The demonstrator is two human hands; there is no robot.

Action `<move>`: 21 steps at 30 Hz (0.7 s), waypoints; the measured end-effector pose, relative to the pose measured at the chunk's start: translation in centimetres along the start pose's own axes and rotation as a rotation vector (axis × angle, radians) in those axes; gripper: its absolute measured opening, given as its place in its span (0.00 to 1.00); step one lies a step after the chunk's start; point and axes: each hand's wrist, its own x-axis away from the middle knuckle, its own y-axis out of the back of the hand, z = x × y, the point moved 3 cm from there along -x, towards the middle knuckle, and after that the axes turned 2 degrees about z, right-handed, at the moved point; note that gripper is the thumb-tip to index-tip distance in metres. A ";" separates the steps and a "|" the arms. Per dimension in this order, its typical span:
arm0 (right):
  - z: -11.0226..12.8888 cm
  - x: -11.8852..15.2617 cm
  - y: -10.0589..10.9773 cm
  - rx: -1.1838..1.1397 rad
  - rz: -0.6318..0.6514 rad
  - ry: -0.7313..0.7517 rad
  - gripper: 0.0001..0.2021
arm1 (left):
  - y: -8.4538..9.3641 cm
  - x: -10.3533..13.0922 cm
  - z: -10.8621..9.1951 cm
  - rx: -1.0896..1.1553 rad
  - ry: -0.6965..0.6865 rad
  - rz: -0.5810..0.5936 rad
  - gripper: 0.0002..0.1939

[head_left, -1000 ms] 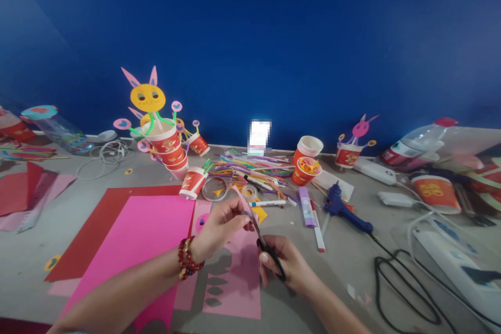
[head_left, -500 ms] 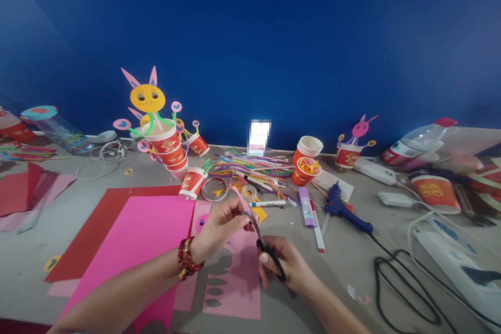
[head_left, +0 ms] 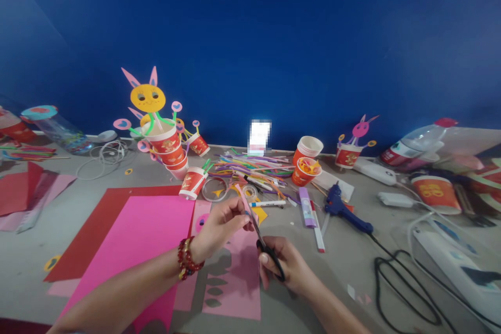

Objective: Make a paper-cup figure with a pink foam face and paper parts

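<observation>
My left hand [head_left: 221, 227], with red beads at the wrist, pinches a narrow pink paper piece [head_left: 241, 197]. In my right hand [head_left: 287, 266] are black-handled scissors [head_left: 279, 266], their blades pointing up and left against the pink piece. Beneath both hands lies a light pink sheet [head_left: 242, 297] with several leaf-shaped holes along its left side. Left of it, a bright pink sheet [head_left: 136, 240] overlaps a red sheet [head_left: 90, 240]. A pink circle with an eye-like mark [head_left: 202, 223] sits beside my left hand.
A stack of cups with a yellow rabbit-eared face [head_left: 147, 98] stands at the back left. Pipe cleaners [head_left: 254, 169] lie behind my hands. To the right are a blue glue gun [head_left: 344, 211], its black cable, a purple glue stick [head_left: 307, 207] and a white power strip [head_left: 450, 261].
The tip of the pink piece has shifted slightly right and looks narrower. Both hands stay nearly in place.
</observation>
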 end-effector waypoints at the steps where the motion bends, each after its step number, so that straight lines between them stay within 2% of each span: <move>1: 0.1 0.0 0.0 0.001 0.001 -0.001 0.30 | 0.0 0.0 0.0 0.002 0.001 -0.002 0.10; 21: 0.1 0.1 0.0 0.024 -0.002 -0.007 0.30 | 0.2 0.0 0.2 -0.004 0.023 -0.005 0.07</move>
